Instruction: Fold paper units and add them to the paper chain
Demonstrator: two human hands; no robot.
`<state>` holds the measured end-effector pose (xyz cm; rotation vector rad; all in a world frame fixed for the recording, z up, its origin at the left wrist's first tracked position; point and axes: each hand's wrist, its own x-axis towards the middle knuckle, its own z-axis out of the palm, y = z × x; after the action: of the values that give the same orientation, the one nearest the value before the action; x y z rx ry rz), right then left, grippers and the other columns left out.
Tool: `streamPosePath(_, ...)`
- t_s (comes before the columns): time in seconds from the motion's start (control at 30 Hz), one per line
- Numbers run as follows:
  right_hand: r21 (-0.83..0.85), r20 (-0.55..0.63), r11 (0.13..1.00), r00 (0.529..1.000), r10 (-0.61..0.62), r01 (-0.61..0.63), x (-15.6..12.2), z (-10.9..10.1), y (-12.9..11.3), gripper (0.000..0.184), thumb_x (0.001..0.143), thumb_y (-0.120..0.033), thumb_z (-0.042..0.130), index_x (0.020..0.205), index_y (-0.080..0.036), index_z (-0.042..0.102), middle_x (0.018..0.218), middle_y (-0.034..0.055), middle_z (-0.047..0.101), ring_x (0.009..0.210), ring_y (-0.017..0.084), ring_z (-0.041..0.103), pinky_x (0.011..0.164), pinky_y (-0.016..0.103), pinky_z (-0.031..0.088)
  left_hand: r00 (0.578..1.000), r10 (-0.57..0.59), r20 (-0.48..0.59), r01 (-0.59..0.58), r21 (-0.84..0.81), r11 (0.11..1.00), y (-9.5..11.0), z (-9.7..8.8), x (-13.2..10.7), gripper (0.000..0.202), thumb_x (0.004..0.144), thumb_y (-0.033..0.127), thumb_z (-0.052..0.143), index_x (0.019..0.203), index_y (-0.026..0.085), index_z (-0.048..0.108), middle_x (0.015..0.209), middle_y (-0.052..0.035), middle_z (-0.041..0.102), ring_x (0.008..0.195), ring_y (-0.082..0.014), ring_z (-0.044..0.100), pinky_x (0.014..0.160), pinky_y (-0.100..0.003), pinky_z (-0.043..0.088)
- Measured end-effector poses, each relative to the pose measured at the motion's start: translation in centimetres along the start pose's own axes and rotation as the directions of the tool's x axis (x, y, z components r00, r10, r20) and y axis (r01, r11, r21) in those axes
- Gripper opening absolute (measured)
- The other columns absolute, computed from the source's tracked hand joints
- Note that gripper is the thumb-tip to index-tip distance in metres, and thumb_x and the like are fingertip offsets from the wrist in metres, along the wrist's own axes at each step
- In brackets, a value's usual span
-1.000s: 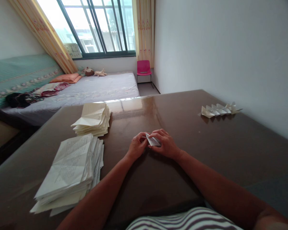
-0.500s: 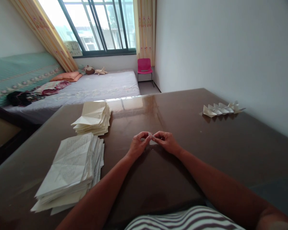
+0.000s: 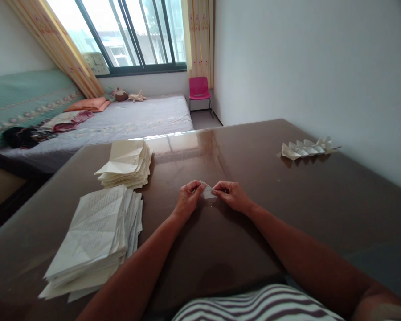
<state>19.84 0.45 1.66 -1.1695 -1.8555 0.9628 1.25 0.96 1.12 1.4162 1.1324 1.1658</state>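
Between my two hands is a small folded piece of paper point(image 3: 207, 192), pale, with a slanted upper edge. My left hand point(image 3: 190, 194) pinches its left side between thumb and fingers. On the other side, my right hand point(image 3: 230, 193) grips the right corner in a pinch. Both hands are just above the brown table point(image 3: 220, 249), in front of my striped shirt. The paper's lower part shows below the fingertips; its gripped edges are hidden by the fingers.
To the left lie a large stack of written sheets point(image 3: 90, 232) and, behind it, a smaller cream stack point(image 3: 125, 162). A row of folded paper pieces point(image 3: 305, 148) stands at the right, near the wall. Beyond the table are a bed point(image 3: 153, 111) and a pink chair point(image 3: 199, 88).
My hands have drawn slightly apart, the left one shifting left, and more of the folded paper shows between them. The whole view has moved a little.
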Motion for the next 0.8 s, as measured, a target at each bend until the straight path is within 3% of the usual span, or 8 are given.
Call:
streamPosePath(0.2,-0.223,-0.147,0.971,0.982,-0.121,0.086,-0.2,-0.2,-0.2,0.016,0.085,-0.031,0.058,0.077,-0.02,0.067,0.072,0.001,0.066,0.067,0.013,0.055,0.061,0.023,0.039,0.994,-0.006,0.113,0.015,-0.074,0.997,0.1,0.3,-0.3,0.028,0.075,0.037,0.068,0.092,0.015,0.065,0.085,-0.0031,0.065,0.074,-0.0122,0.056,0.065,-0.021,0.045)
streamPosePath(0.3,-0.243,-0.162,0.966,0.978,-0.133,0.091,-0.3,-0.1,-0.2,0.015,0.084,-0.029,0.057,0.077,-0.02,0.066,0.075,0.0014,0.065,0.07,0.014,0.055,0.063,0.024,0.039,0.989,-0.001,0.148,0.007,-0.046,0.999,-0.1,0.4,-0.3,0.027,0.071,0.034,0.073,0.086,0.014,0.063,0.078,-0.0019,0.064,0.071,-0.012,0.056,0.062,-0.021,0.044)
streamPosePath(0.43,-0.079,-0.091,0.995,0.993,-0.072,0.065,-0.3,-0.1,0.0,0.02,0.085,-0.035,0.057,0.081,-0.018,0.066,0.073,0.0002,0.065,0.065,0.012,0.053,0.059,0.023,0.039,0.991,0.003,0.134,-0.001,-0.01,1.0,-0.4,0.2,-0.3,0.024,0.073,0.036,0.07,0.073,0.013,0.062,0.062,0.0021,0.057,0.057,-0.0084,0.048,0.054,-0.019,0.039)
streamPosePath(0.6,0.219,0.093,0.976,0.995,-0.02,-0.001,0.0,-0.6,-0.2,0.036,0.087,-0.048,0.051,0.086,-0.015,0.067,0.073,0.0,0.063,0.064,0.011,0.054,0.059,0.022,0.042,0.966,0.007,0.258,0.002,-0.037,0.999,0.5,-0.3,-0.5,0.04,0.082,0.038,0.06,0.113,0.014,0.064,0.09,-0.0057,0.066,0.075,-0.0132,0.054,0.065,-0.023,0.047)
streamPosePath(0.8,0.382,0.184,0.922,0.983,-0.004,-0.067,0.1,-0.5,-0.6,0.037,0.082,-0.05,0.059,0.098,-0.016,0.066,0.077,0.0005,0.064,0.06,0.01,0.055,0.054,0.021,0.043,0.953,-0.044,0.299,0.072,-0.086,0.994,1.0,-0.3,-0.8,0.05,0.083,0.04,0.06,0.126,0.014,0.059,0.084,-0.006,0.065,0.069,-0.0117,0.054,0.063,-0.023,0.048)
